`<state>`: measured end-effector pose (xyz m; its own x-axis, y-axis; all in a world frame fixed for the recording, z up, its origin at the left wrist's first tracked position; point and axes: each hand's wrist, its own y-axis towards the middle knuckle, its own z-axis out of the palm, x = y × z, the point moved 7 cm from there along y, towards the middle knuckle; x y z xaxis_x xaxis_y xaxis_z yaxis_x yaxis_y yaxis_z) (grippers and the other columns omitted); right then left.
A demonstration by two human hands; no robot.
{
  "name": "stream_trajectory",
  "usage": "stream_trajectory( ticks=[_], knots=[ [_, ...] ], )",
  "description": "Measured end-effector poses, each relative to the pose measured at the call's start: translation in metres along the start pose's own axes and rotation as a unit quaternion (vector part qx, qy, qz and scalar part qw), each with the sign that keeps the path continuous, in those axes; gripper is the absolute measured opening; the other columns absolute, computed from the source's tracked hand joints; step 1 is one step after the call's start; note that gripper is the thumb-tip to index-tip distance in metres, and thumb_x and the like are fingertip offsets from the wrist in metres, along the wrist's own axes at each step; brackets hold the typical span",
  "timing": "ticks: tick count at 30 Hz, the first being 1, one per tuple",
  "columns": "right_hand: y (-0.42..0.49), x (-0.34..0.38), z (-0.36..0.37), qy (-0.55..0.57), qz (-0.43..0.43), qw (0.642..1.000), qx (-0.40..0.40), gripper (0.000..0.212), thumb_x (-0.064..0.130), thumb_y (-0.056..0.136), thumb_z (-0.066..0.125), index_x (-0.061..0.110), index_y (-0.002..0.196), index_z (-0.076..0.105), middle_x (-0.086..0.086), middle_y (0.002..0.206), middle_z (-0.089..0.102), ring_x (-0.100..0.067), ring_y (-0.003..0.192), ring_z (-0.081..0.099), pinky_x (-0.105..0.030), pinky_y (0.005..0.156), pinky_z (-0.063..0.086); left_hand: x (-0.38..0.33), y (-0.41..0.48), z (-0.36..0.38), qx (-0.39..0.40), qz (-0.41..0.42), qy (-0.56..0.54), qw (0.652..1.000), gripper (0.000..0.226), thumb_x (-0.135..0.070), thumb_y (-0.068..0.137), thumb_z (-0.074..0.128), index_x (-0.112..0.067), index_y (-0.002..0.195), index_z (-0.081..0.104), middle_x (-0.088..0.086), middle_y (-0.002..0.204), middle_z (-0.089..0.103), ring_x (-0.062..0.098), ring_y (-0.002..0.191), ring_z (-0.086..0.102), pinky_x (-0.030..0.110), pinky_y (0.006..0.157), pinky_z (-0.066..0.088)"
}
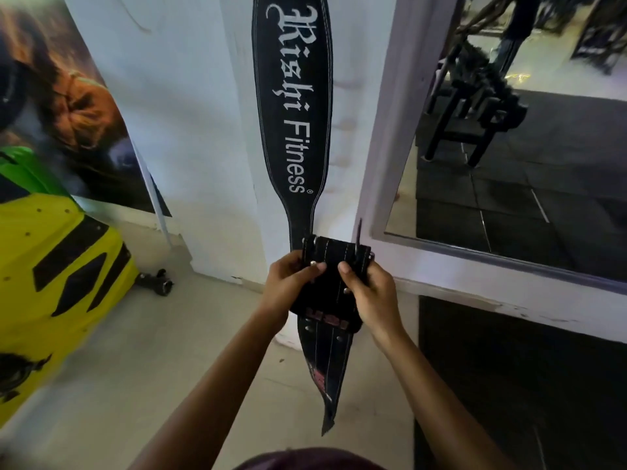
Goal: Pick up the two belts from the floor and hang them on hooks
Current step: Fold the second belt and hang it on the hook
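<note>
Left hand (290, 286) and right hand (368, 293) both grip the black belt (291, 106)'s folded buckle end. White lettering on it reads "Rishi Fitness".

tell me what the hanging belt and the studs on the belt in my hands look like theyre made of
Hanging belt: probably matte black leather or a leather look-alike, stiff, with white stitched edges and printed lettering. Studs on the held belt: shiny silver, likely metal.

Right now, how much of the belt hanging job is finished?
About half, it seems. One black leather belt with white "Rishi Fitness" lettering already hangs flat against the white wall; its hook is out of view. The left hand and right hand hold the second black belt with red markings, not yet hung.
</note>
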<state>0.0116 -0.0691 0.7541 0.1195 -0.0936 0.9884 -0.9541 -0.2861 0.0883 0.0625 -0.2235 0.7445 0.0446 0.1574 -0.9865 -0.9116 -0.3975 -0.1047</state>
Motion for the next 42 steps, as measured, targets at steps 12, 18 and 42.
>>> stream_trajectory(
  ticks=[12,18,42],
  knots=[
    [0.026,0.046,0.032,0.085,0.013,0.996,0.002,0.025,0.038,0.096,0.053,0.019,0.111,0.056,0.000,0.103,0.068,-0.016,0.099,0.068,-0.030,0.085,0.056,-0.055,0.007,-0.002,-0.094,0.068,-0.046,0.992,0.030,-0.027,0.097,0.052,0.001,0.106,0.059,0.011,0.094,0.066,0.023,0.088,0.065,0.038,0.082,0.054],
    [0.078,0.154,0.044,0.128,-0.068,0.989,0.001,0.035,0.039,0.096,0.054,0.013,0.120,0.059,-0.004,0.109,0.071,-0.017,0.096,0.069,-0.033,0.084,0.056,-0.172,0.030,-0.006,-0.139,0.224,-0.030,0.964,0.015,-0.029,0.095,0.050,-0.019,0.096,0.061,0.001,0.095,0.069,0.017,0.092,0.067,0.036,0.084,0.056],
    [0.206,0.617,0.045,-0.010,-0.325,0.926,-0.193,0.054,0.044,0.099,0.041,0.001,0.131,0.049,-0.015,0.134,0.057,-0.033,0.114,0.059,-0.038,0.091,0.050,-0.653,0.094,0.006,-0.240,0.498,0.097,0.828,0.040,-0.034,0.099,0.042,0.001,0.110,0.057,0.015,0.112,0.064,0.031,0.100,0.061,0.032,0.076,0.042]
  ],
)
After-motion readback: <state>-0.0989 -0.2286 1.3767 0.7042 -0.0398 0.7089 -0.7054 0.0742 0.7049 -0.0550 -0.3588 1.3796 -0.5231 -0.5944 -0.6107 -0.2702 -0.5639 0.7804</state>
